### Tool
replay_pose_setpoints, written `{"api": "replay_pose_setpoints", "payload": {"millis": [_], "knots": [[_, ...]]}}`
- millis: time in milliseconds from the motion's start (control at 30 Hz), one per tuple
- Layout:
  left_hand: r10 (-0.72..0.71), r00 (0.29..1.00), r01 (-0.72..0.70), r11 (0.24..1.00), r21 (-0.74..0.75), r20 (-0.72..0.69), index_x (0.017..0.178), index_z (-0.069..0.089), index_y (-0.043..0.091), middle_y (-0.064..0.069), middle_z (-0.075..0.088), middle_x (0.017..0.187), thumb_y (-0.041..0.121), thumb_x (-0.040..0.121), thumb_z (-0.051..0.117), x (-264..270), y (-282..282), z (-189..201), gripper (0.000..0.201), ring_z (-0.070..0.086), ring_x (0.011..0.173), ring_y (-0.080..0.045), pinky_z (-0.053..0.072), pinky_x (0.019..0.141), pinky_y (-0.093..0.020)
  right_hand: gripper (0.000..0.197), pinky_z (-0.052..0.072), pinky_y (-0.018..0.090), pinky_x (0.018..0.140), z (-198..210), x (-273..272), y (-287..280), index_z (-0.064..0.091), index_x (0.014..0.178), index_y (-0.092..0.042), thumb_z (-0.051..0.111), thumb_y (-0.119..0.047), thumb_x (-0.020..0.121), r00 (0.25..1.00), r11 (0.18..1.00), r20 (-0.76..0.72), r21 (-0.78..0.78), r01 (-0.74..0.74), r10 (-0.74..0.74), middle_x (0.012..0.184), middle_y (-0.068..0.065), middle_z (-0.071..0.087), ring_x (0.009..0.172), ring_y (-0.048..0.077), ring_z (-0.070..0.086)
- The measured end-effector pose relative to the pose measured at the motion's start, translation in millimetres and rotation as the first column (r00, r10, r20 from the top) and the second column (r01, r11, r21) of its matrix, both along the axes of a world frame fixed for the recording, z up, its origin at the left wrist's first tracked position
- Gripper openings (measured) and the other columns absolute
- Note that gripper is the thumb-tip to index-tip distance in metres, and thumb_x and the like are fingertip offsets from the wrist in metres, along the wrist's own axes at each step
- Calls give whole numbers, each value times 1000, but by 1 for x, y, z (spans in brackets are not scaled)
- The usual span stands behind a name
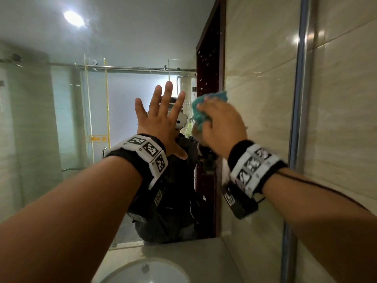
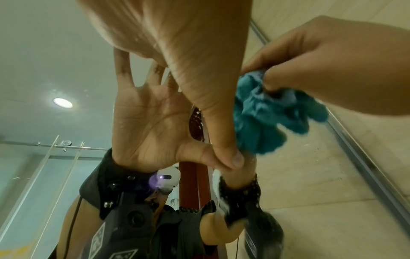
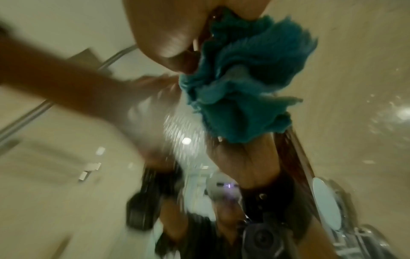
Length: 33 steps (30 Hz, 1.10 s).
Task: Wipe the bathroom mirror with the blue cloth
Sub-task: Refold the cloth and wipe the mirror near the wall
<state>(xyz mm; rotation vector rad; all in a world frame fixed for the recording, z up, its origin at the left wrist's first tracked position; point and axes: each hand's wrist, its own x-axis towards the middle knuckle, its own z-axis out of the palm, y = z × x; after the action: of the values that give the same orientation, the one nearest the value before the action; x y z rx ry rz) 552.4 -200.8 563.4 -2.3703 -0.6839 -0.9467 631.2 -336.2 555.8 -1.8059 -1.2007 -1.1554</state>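
cloth (image 1: 206, 108), bunched in the curled fingers of the right hand (image 1: 221, 127), presses the mirror (image 1: 122, 37) right of the left hand (image 1: 161, 119), splayed flat on glass.

Glossy glass mirror (image 1: 122, 37) flecked with droplets, fluffy matt blue cloth (image 1: 206, 107), polished beige tile (image 1: 342, 99) with brushed-metal trim (image 1: 302, 99), glossy white ceramic sink (image 1: 126, 270), smooth matt counter (image 1: 204, 254).
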Motion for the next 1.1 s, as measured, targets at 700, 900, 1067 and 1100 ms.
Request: {"api": "replay_pose_setpoints", "payload": {"millis": [700, 900, 1067, 1100], "knots": [[14, 1000, -14, 999, -31, -4, 138, -36, 25, -9, -39, 147, 82, 45, 66, 0, -5, 0, 150, -27, 139, -29, -4, 109, -61, 58, 4, 30, 113, 17, 20, 8, 32, 144, -18, 50, -2, 91, 992, 989, 107, -125, 85, -71, 154, 3, 23, 143, 22, 16], [21, 1000, -22, 999, -26, -6, 138, -37, 25, -9, -39, 147, 82, 44, 66, 0, -5, 0, 151, -27, 139, -30, -2, 109, -62, 46, 28, 19, 106, 34, 26, -19, 39, 140, -24, 44, -9, 96, 998, 992, 57, -125, -23, 30, 144, -2, 41, 125, 16, 44], [18, 1000, -18, 999, -31, -12, 138, -36, 24, -10, -39, 147, 82, 47, 66, -2, -6, 1, 149, -28, 139, -30, -2, 110, -62, 38, 40, 39, 103, 14, 5, 6, 49, 132, -20, 48, -11, 95, 992, 962, 127, -273, 29, 6, 143, 5, 43, 127, 25, 44], [18, 1000, -19, 999, -32, -15, 138, -37, 24, -10, -39, 147, 82, 47, 65, -2, -6, 1, 148, -28, 139, -30, -1, 110, -62, 39, 32, 42, 108, 10, 3, 6, 49, 133, -24, 51, -16, 95, 982, 933, 190, -350, 86, -20, 148, 1, 37, 135, 24, 34]]}}
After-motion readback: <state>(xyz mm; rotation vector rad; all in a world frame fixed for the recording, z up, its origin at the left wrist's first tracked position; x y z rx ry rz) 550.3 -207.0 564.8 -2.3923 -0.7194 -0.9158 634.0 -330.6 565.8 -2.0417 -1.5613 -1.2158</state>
